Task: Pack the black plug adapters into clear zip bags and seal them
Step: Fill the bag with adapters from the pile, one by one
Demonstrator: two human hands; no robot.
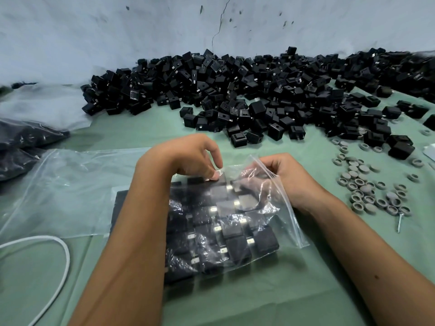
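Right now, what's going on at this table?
A person is closing a clear zip bag filled with rows of black plug adapters. The left hand pinches the bag's top edge, and the right hand grips the zip strip at the far corner. The bag lies on a green table. A big heap of loose adapters waits behind, with grey caps to the right.

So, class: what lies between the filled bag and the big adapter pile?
Head view: mostly bare green cloth between bag and pile, plus both hands.
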